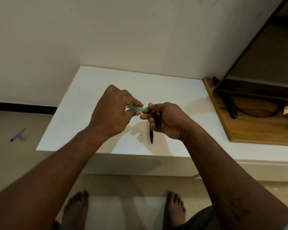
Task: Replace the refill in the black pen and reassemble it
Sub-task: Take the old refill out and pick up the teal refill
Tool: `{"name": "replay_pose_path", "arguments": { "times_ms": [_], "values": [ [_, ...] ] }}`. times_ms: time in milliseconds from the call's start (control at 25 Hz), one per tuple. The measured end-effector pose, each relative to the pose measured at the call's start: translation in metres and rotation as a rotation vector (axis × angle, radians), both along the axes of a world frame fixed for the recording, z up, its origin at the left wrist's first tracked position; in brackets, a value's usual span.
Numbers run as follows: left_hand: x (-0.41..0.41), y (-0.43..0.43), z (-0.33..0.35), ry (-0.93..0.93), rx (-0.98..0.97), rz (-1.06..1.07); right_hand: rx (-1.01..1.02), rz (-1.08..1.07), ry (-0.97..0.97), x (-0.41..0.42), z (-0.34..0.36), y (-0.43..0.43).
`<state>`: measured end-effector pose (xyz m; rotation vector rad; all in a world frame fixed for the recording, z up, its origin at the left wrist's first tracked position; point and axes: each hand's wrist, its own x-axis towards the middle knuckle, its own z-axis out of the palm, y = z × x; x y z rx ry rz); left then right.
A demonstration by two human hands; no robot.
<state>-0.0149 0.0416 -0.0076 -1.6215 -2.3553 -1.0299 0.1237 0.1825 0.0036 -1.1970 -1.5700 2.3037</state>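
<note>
Above the white table [93,90] my left hand [111,113] pinches a teal pen [136,108] that lies level and points to the right. My right hand [166,120] grips the black pen [151,135] upright in its curled fingers, the tip pointing down below the hand. The thumb and forefinger of that hand also touch the right end of the teal pen. The upper part of the black pen is hidden inside the fist.
A purple pen [17,135] lies on the floor to the left. A wooden board [256,130] at the right carries a dark screen [256,63] on a stand, with a cable. The wall stands behind the table. My bare feet [76,209] are below its front edge.
</note>
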Motion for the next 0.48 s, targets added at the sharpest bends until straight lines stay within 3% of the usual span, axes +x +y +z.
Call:
{"name": "replay_pose_path", "arguments": {
  "times_ms": [480],
  "values": [
    [-0.0049, 0.0006, -0.0034, -0.069, -0.006, 0.118, -0.055, 0.022, 0.089, 0.0013, 0.0032, 0.0036]
  ]
}}
